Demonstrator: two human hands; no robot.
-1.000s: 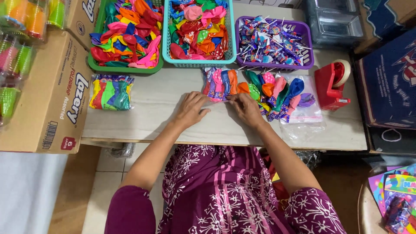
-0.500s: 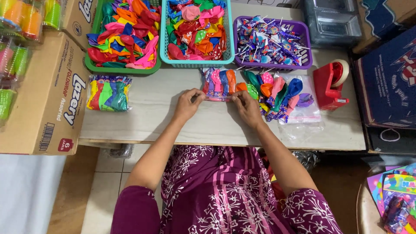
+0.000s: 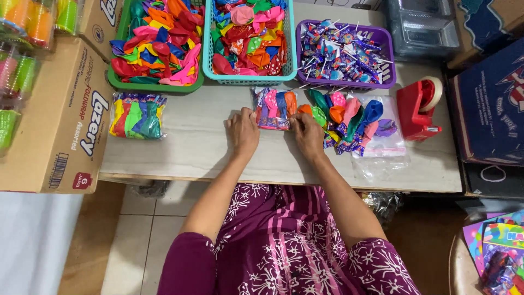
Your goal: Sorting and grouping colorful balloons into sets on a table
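Far left on the surface [image 3: 185,153]: one sealed packet of balloons [image 3: 136,115], complete and set aside; behind it, green basket [image 3: 115,81] and teal basket [image 3: 207,65] full of loose balloons. Centre: clear balloon packet [image 3: 274,108] lying flat; left hand [image 3: 243,133] narrowed, fingertips pinching its left edge; right hand [image 3: 307,134] pinching its right edge; closing apparently unfinished. Right: unpacked balloon pile [image 3: 349,117], spare clear bags [image 3: 382,150], red tape dispenser [image 3: 417,109] untouched.

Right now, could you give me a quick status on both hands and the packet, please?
Left hand and right hand both pinching small balloon packet flat on table. Loose balloon pile touching right side. Red tape dispenser apart.
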